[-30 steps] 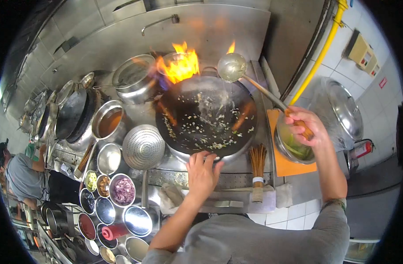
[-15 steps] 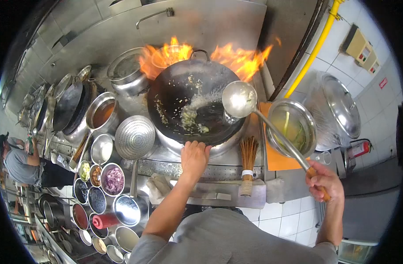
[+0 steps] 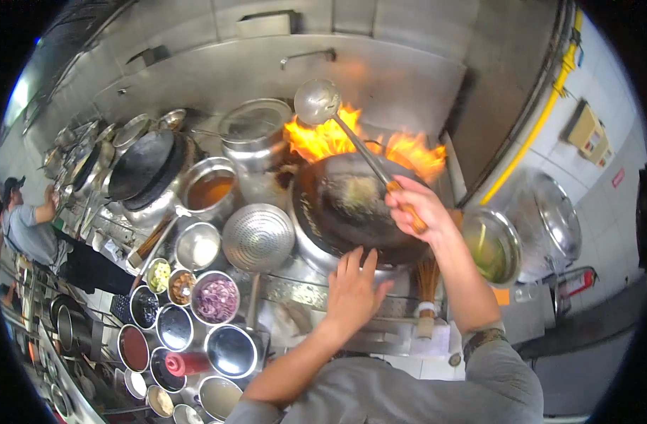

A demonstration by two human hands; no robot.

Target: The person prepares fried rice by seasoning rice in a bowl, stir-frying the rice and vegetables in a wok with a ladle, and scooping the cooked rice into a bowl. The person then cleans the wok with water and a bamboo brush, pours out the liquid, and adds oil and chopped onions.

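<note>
My right hand (image 3: 419, 205) is wrapped round the wooden handle of a long ladle (image 3: 318, 101). The ladle's bowl is raised above the back of the stove, in front of the flames. My left hand (image 3: 355, 293) has its fingers spread at the near rim of a black wok (image 3: 316, 194); whether the fingertips touch the rim I cannot tell. Chopped pale bits (image 3: 355, 191) lie in the wok, blurred. Flames (image 3: 323, 134) rise behind the wok's far rim. A perforated skimmer (image 3: 258, 237) rests left of the wok.
Several bowls of ingredients stand at left, one with chopped purple onion (image 3: 216, 297). A pot of brown liquid (image 3: 209, 189) sits behind them. A bamboo brush (image 3: 427, 290) and a metal bowl of greenish liquid (image 3: 493, 247) are at right. Another person (image 3: 33, 226) stands far left.
The ladle has swung from the wok's right side up and left over the flames. My left hand has loosened from the wok's rim, fingers now spread. The camera view has shifted.
</note>
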